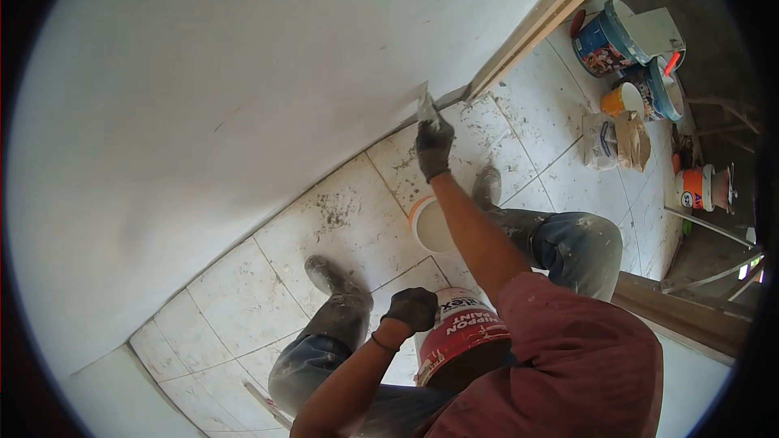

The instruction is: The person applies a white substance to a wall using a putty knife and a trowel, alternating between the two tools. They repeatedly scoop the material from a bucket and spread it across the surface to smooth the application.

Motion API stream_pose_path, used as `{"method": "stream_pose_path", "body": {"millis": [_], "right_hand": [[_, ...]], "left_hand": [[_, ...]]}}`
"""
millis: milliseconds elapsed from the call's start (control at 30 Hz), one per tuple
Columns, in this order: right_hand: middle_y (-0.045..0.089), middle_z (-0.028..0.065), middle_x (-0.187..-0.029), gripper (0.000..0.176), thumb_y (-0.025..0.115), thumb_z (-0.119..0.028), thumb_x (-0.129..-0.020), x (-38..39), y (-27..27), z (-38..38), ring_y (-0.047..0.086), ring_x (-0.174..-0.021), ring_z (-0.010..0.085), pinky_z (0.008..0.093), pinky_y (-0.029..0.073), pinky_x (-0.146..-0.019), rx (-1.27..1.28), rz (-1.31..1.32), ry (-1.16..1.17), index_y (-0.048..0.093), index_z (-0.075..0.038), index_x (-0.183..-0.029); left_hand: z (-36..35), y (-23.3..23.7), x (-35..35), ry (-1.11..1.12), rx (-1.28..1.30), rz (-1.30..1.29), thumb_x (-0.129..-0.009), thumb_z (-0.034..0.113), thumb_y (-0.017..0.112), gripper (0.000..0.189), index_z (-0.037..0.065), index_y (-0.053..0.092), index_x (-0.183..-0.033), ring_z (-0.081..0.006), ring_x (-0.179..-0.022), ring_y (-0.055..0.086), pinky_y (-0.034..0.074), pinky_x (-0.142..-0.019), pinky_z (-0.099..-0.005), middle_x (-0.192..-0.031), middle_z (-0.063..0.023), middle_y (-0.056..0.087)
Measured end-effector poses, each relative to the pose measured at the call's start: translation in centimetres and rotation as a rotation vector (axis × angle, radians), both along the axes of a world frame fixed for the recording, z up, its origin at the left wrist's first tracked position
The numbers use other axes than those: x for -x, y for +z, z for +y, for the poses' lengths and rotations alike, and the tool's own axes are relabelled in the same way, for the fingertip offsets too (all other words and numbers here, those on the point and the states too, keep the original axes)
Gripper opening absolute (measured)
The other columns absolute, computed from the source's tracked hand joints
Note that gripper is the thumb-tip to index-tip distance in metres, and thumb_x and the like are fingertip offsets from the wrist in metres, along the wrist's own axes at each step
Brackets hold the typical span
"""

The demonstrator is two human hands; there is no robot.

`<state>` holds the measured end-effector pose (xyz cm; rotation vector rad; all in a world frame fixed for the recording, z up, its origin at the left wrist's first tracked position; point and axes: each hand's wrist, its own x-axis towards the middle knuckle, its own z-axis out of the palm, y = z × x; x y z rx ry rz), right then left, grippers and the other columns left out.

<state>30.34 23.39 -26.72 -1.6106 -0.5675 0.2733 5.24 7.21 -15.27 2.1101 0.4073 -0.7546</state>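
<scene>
My right hand point(435, 144), in a dark glove, grips a putty knife point(426, 105). The blade is at the foot of the white wall point(203, 113), near the wooden door frame. My left hand point(412, 309), gloved too, is curled closed beside a red and white paint bucket point(462, 328) between my legs. Whatever those fingers may hold is hidden. Below my right forearm, a round tub point(432, 227) with an orange rim stands on the floor, pale material inside.
Grimy white floor tiles point(341, 219) carry scattered grey debris. Past the wooden door frame point(552, 16) are blue paint buckets point(604, 45), a yellow tub point(622, 100), a plastic bag point(600, 141), a brown paper bag point(633, 141) and an orange-labelled bucket point(694, 189).
</scene>
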Motion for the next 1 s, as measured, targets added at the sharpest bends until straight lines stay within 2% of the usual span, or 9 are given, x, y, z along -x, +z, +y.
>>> {"method": "stream_pose_path", "body": {"millis": [67,200,300,333,400,567,733,867,1000], "right_hand": [[0.059,0.0047,-0.071,0.034,0.055,-0.008,-0.087,5.8,1.6,0.6,0.047,-0.061,0.009,0.0261,0.042,-0.056,0.051,-0.179,0.016,0.06,0.005,-0.119],[0.06,0.0239,-0.122,0.053,0.051,0.0,-0.075,16.7,3.8,3.0,0.061,-0.112,0.0288,0.0338,0.048,-0.093,-0.014,0.057,0.061,0.05,0.009,-0.127],[0.063,0.0253,-0.114,0.052,0.057,-0.007,-0.075,23.3,4.4,4.1,0.064,-0.106,0.0266,0.0332,0.049,-0.09,0.095,0.27,0.079,0.052,0.01,-0.124],[0.068,0.0118,-0.093,0.06,0.056,-0.001,-0.074,25.5,3.9,4.5,0.046,-0.062,0.0065,0.0228,0.043,-0.057,0.083,0.147,0.061,0.047,0.006,-0.133],[0.043,-0.0021,-0.064,0.049,0.06,-0.003,-0.076,28.4,8.1,4.6,0.038,-0.057,0.0064,0.0246,0.038,-0.052,0.1,0.298,0.094,0.054,0.006,-0.124],[0.053,0.0053,-0.07,0.015,0.06,-0.009,-0.083,32.3,10.7,6.2,0.049,-0.061,0.0127,0.0263,0.045,-0.056,-0.046,1.023,0.124,0.057,0.002,-0.092],[0.055,0.0286,-0.104,0.041,0.045,-0.021,-0.089,20.5,10.4,5.3,0.061,-0.09,0.0365,0.0379,0.059,-0.074,-0.339,1.987,0.174,0.043,0.011,-0.113],[0.059,0.0242,-0.09,0.042,0.039,-0.024,-0.087,8.3,8.3,3.6,0.061,-0.077,0.0291,0.0336,0.059,-0.067,-0.519,1.916,0.076,0.048,0.011,-0.108],[0.062,0.0261,-0.09,0.049,0.036,-0.025,-0.091,-5.7,5.2,2.0,0.066,-0.07,0.026,0.0324,0.061,-0.061,-0.6,1.597,0.143,0.045,0.016,-0.117]], "left_hand": [[-0.7,-0.2,0.2,-0.025,-0.022,-0.015,-0.08,0.035,0.062,0.032,0.008,0.068,-0.095,-0.0311,-0.097,0.065,0.052,-0.081,-0.0418,-0.098,-0.0155,0.068],[-1.8,-1.0,0.8,-0.089,0.018,0.064,-0.081,0.038,0.06,0.036,0.012,0.067,-0.105,-0.0308,-0.104,0.061,0.05,-0.088,-0.0411,-0.107,-0.0151,0.066],[-4.9,-6.5,4.0,0.161,-0.132,-0.365,-0.086,0.042,0.058,0.049,0.015,0.056,-0.127,-0.028,-0.124,0.049,0.037,-0.104,-0.0397,-0.131,-0.0133,0.055],[-4.9,-6.9,4.8,0.28,0.075,-0.49,-0.09,0.042,0.054,0.053,0.015,0.047,-0.134,-0.0264,-0.129,0.041,0.031,-0.109,-0.0392,-0.138,-0.0109,0.047],[-5.4,-8.4,5.9,0.463,0.45,-0.672,-0.094,0.042,0.051,0.056,0.014,0.039,-0.142,-0.0248,-0.134,0.035,0.025,-0.112,-0.0387,-0.145,-0.0089,0.04],[-6.9,-11.6,6.3,0.646,0.603,-0.706,-0.092,0.042,0.054,0.055,0.013,0.044,-0.138,-0.0244,-0.13,0.041,0.031,-0.109,-0.0386,-0.14,-0.0108,0.045],[-4.8,-10.9,5.1,0.415,0.127,-0.662,-0.091,0.042,0.057,0.053,0.012,0.049,-0.135,-0.024,-0.127,0.046,0.036,-0.105,-0.0384,-0.136,-0.0127,0.049],[0.6,0.7,-0.2,-0.097,-0.018,0.123,-0.076,0.035,0.068,0.039,0.012,0.067,-0.107,-0.0286,-0.107,0.061,0.049,-0.089,-0.04,-0.109,-0.0131,0.066],[0.1,0.0,0.7,-0.002,-0.053,-0.037,-0.079,0.031,0.062,0.027,0.01,0.068,-0.094,-0.0304,-0.095,0.065,0.052,-0.08,-0.0418,-0.096,-0.0133,0.068]]}}
